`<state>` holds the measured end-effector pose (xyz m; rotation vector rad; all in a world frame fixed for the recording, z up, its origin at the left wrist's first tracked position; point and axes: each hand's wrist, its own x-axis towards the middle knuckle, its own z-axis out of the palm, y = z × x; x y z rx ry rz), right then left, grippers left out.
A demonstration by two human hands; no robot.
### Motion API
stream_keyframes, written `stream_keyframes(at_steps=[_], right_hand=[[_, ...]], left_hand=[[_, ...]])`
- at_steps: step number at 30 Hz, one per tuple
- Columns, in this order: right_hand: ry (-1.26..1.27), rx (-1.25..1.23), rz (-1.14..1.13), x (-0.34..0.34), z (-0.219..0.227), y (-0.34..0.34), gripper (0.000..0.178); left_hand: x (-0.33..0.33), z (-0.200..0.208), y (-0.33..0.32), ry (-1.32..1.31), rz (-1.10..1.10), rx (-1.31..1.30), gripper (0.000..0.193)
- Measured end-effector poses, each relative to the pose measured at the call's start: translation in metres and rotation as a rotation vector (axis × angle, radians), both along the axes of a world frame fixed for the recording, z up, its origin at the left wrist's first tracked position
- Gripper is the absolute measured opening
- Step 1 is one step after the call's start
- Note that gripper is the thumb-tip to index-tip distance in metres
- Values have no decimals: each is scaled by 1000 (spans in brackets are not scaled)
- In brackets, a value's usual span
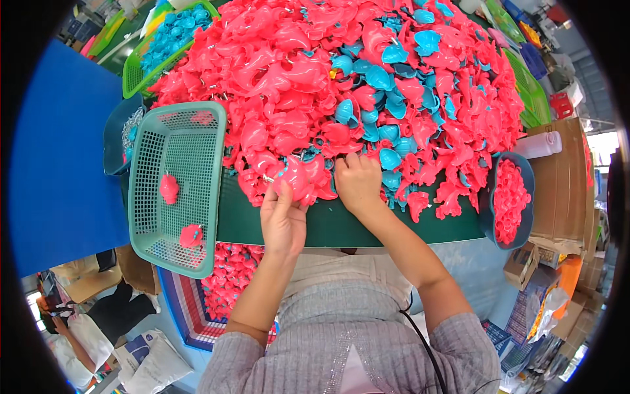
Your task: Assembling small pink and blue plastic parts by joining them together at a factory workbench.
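Between the thumb and fingers of my left hand (283, 220) is a glossy pink plastic part (297, 178), curved, with a small metal pin at its left side. My right hand (358, 182) rests at the near edge of the pile just to the right, its fingers curled down. Whatever those fingers may grip is hidden. In front of both hands spreads a big heap of pink plastic parts (289, 72), with blue cup-shaped pieces (390, 105) mixed in toward the right.
A green mesh basket (184, 154) at the left holds a few pink pieces. Beyond it stands a dark bowl (113, 141) of small metal pieces. To the right are a blue-grey tub (486, 213) of small pink parts and a cardboard box (558, 190). A striped crate (190, 308) sits below the table.
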<state>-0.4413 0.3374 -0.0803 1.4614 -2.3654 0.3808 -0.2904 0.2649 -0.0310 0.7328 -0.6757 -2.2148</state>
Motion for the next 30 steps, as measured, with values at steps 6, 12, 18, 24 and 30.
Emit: stream_keyframes(at_steps=[6, 12, 18, 24, 30], right_hand=[[-434, -323, 178, 23, 68, 26, 15], [-734, -546, 317, 23, 90, 48, 35], [-783, -695, 419, 16, 83, 57, 32], [-1082, -770, 324, 37, 70, 60, 30], [-1702, -683, 132, 63, 47, 47, 31]], left_hand=[[-18, 9, 5, 238, -88, 108, 39], [-29, 24, 16, 283, -151, 300, 43], [-28, 39, 32, 234, -130, 125, 45], [-14, 27, 34, 203, -179, -1, 42], [2, 12, 28, 38, 4, -62, 32]])
